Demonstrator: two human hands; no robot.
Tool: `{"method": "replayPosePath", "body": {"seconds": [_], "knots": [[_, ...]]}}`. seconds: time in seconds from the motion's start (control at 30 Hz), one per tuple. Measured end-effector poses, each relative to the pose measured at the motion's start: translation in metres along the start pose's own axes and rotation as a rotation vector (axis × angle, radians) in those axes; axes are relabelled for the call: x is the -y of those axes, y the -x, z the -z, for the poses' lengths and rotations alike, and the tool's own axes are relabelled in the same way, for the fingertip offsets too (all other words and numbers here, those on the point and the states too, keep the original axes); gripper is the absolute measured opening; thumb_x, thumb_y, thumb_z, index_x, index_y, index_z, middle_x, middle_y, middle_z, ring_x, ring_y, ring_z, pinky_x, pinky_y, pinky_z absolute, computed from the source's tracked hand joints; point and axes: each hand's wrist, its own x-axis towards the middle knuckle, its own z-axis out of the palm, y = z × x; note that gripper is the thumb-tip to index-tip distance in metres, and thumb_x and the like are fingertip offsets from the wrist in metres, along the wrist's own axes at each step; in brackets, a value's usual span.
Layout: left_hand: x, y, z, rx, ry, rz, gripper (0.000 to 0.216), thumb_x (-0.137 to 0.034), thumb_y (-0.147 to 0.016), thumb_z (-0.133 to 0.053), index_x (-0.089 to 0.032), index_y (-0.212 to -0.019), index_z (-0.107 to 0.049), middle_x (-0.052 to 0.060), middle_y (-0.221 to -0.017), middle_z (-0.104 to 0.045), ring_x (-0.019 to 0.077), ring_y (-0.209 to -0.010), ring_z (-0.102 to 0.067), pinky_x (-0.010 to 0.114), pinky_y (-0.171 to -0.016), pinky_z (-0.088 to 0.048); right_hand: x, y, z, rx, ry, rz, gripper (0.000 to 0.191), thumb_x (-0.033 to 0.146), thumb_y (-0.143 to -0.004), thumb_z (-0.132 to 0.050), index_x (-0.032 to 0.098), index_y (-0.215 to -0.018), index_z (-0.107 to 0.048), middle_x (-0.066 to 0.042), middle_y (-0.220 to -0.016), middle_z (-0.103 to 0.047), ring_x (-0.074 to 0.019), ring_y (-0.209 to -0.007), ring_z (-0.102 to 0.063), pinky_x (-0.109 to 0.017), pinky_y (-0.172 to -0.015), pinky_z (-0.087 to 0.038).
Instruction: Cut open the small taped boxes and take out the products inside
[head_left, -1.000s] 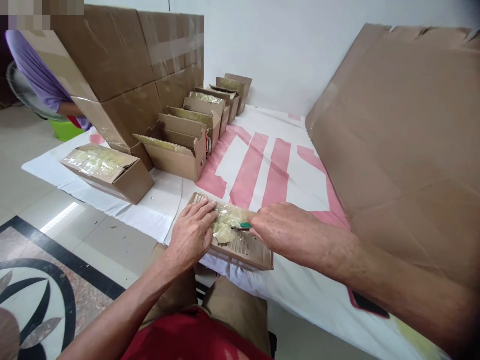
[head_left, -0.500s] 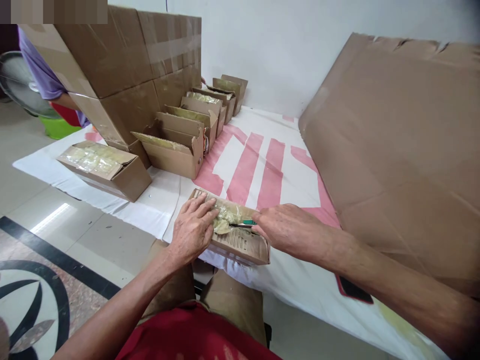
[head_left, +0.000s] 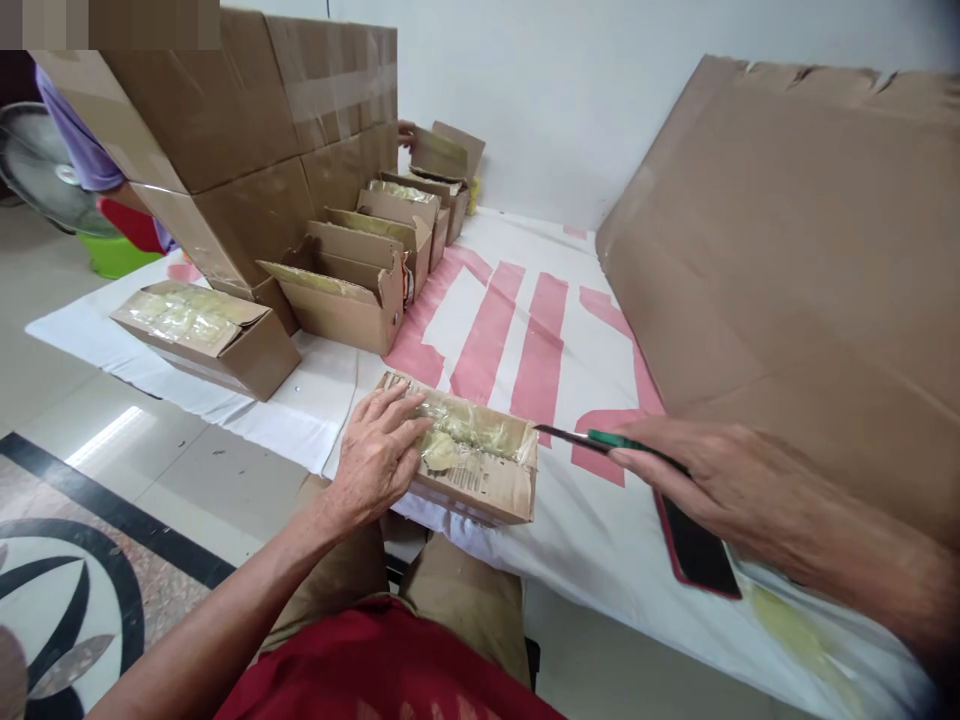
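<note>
Head view: a box [head_left: 480,475] at the near edge of the table [head_left: 525,330] is being pressed down by the left hand [head_left: 375,455], which is lying flat and open on its left end, fingers spread onto the crumpled tape [head_left: 465,435]. A cutter [head_left: 592,438] is being gripped in the closed right hand [head_left: 712,480], low over a phone [head_left: 697,550], blade pointing left and just off the box's right corner. The tape seems slit, the flaps are not yet being raised, and a far-left row of boxes [head_left: 352,295] is standing open.
</note>
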Motion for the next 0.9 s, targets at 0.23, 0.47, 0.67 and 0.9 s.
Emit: {"method": "replayPosePath", "body": {"seconds": [0.23, 0.47, 0.67, 0.9], "knots": [[-0.014, -0.02, 0.024, 0.271, 0.069, -0.129, 0.028, -0.015, -0.088, -0.052, -0.02, -0.108, -0.071, 0.009, -0.112, -0.076, 0.0274, -0.106, -0.064, 0.046, -0.095, -0.045, -0.015, 0.065, -0.124, -0.024, 0.037, -0.237, 0.037, 0.036, -0.104, -0.041, 0.017, -0.117, -0.07, -0.012, -0.105, -0.077, -0.0284, -0.095, -0.074, -0.039, -0.079, -0.057], [-0.012, -0.049, 0.033, 0.591, -0.027, -0.168, 0.043, -0.021, -0.077, -0.055, -0.016, -0.117, -0.069, 0.011, -0.099, -0.067, 0.0294, -0.097, -0.057, 0.048, -0.094, -0.044, -0.012, 0.062, -0.159, -0.28, -0.021, -0.118, 0.035, 0.045, -0.102, -0.05, 0.02, -0.11, -0.073, -0.012, -0.108, -0.076, -0.0295, -0.098, -0.072, -0.042, -0.081, -0.053], [-0.012, -0.058, 0.038, 0.589, 0.067, -0.141, 0.044, -0.02, -0.077, -0.055, -0.015, -0.119, -0.067, 0.011, -0.103, -0.061, 0.0269, -0.098, -0.058, 0.042, -0.089, -0.047, 0.051, 0.024, -0.081, -0.502, -0.247, 0.075, 0.017, 0.027, -0.102, -0.056, 0.022, -0.107, -0.072, -0.007, -0.1, -0.075, -0.0222, -0.094, -0.071, -0.035, -0.084, -0.053], [-0.021, -0.063, 0.052, 0.618, 0.093, -0.141, 0.024, -0.016, -0.081, -0.059, -0.018, -0.103, -0.067, 0.007, -0.1, -0.069, 0.0236, -0.094, -0.063, 0.037, -0.088, -0.046, 0.092, -0.018, -0.063, -0.274, -0.334, 0.119, 0.023, 0.037, -0.091, -0.071, 0.02, -0.106, -0.07, -0.009, -0.106, -0.076, -0.0268, -0.1, -0.068, -0.041, -0.088, -0.048]]}}
